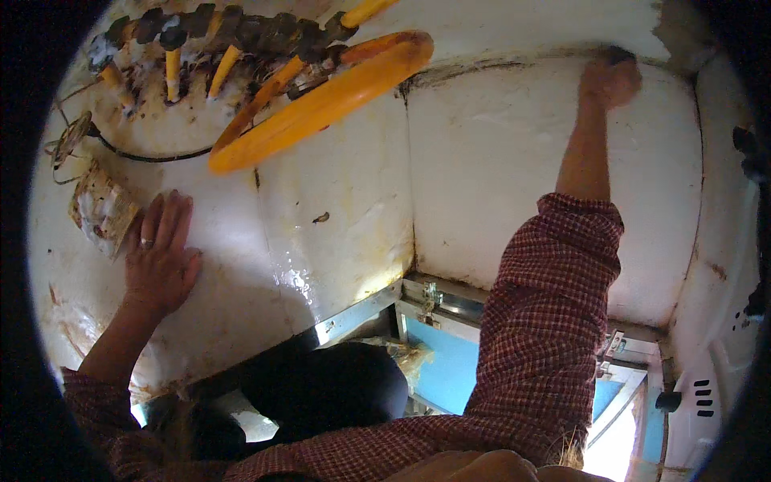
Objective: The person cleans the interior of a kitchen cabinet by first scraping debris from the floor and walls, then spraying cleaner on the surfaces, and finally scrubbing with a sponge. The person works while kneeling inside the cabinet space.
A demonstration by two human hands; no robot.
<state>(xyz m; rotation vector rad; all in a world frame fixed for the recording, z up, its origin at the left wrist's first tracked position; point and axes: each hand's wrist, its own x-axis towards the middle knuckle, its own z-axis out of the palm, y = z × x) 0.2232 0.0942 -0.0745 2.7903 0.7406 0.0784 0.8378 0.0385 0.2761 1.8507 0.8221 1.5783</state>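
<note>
My right hand is closed around a dark pad or brush, pressed to the grimy seam along the top of a white panel; motion blur hides its exact kind. My left hand lies flat, fingers spread a little, on the white surface at the left. It wears a ring and holds nothing. Against its fingertips is a rough, stained block with white residue on it. Dark streaks run along the seam to the left of my right hand.
An orange plastic loop juts out above, beside yellow tubes with black fittings. A black cable hangs near them. Below are a metal frame with blue sheeting and a dark-clothed knee. White vented plastic stands right.
</note>
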